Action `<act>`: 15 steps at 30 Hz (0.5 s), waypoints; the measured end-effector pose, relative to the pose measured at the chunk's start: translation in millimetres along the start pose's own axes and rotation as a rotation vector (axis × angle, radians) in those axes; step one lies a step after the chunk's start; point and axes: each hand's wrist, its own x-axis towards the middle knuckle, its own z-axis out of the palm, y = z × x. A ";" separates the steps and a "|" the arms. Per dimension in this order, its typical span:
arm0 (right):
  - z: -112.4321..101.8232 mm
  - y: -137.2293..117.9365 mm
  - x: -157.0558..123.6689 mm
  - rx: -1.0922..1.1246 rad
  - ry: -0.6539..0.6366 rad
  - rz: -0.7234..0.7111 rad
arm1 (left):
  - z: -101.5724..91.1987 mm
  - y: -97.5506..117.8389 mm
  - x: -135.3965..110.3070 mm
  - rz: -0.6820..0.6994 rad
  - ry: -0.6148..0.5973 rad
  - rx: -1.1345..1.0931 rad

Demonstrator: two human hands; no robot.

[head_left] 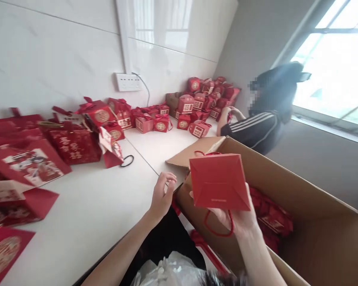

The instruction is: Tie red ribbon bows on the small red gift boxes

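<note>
My right hand [241, 222] holds a red paper gift bag [217, 180] over the edge of the cardboard box [286, 167]. The folded bottom of the bag faces me, and red rope handles hang out below and show above it. Most of my right fingers are hidden behind the bag. To the left, my left hand [164, 192] hovers above the edge of the white table [107, 206]. Its fingers are loosely bent, thumb apart, with nothing seen in them. Several red packets [271, 214] lie deep inside the cardboard box.
Red gift bags [74, 145] crowd the table's left side. Small red gift boxes [161, 123] line the wall, with a larger pile [209, 95] in the far corner. A black hair tie [127, 161] lies on the table. Another person [256, 123] sits beyond the cardboard box.
</note>
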 end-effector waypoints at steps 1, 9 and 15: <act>-10.1 -7.4 -11.5 -0.042 0.117 -0.070 | 10.2 1.8 2.5 0.097 -0.066 0.050; -137.6 -80.7 -75.5 -1.393 0.795 -0.327 | 67.0 -16.0 0.2 0.470 -0.405 0.451; -248.1 -65.4 -77.9 -1.687 0.700 0.095 | 71.5 -25.2 -2.4 0.559 -0.332 0.535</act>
